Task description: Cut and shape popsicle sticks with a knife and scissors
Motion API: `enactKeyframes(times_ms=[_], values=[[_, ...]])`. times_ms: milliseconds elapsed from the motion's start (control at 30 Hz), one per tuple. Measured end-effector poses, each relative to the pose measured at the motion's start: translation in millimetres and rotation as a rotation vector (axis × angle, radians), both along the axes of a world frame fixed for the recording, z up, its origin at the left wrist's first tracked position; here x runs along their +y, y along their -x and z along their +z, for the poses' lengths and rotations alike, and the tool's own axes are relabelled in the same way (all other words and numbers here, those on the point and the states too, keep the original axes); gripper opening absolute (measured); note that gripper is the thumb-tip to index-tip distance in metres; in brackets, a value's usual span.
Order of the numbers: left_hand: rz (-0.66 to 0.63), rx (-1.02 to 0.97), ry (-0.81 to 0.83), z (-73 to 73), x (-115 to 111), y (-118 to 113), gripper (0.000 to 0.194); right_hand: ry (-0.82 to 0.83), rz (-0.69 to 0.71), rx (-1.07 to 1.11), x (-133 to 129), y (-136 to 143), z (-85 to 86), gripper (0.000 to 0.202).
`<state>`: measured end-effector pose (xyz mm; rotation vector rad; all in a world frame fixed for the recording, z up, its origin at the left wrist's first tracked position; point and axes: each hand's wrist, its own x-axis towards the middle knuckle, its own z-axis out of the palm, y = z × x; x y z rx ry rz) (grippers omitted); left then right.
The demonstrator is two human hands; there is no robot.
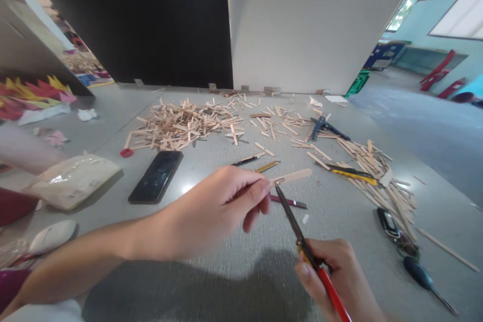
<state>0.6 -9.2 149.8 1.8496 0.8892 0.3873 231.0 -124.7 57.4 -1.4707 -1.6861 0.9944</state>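
Observation:
My left hand (pixel 226 209) pinches one end of a flat wooden craft stick (pixel 298 176) between thumb and fingers. A small dark outline is marked on the stick near my fingertips. In my right hand (pixel 335 271) are scissors (pixel 290 214) with long dark blades and a red handle. Their tip meets or nearly meets the stick's lower edge by the marking; contact is unclear. Beneath lie a maroon pen (pixel 292 202), a yellow pen (pixel 267 166) and a black pen (pixel 247 161). A small pale scrap (pixel 305 219) lies beside the blades.
A heap of craft sticks (pixel 181 123) spreads behind my hands, with more sticks (pixel 400 201) at right. Around them are a phone (pixel 155 177), a plastic bag (pixel 75 178), blue-handled pliers (pixel 319 127), a yellow utility knife (pixel 354 174), keys (pixel 388 222) and a screwdriver (pixel 418 272). An upright panel (pixel 294 25) stands behind.

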Motion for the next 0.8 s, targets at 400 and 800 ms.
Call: enactKeyframes(times_ms=[400,800], values=[[0.016,0.015,-0.087,-0.4,-3.0,-3.5,0.048,0.056,-0.007,0.041,-5.3,4.9,1.9,0.076],[-0.010,0.019,-0.302,-5.1,-3.7,-2.4,0.043,0.180,-0.004,0.007,-2.5,1.3,3.3,0.073]])
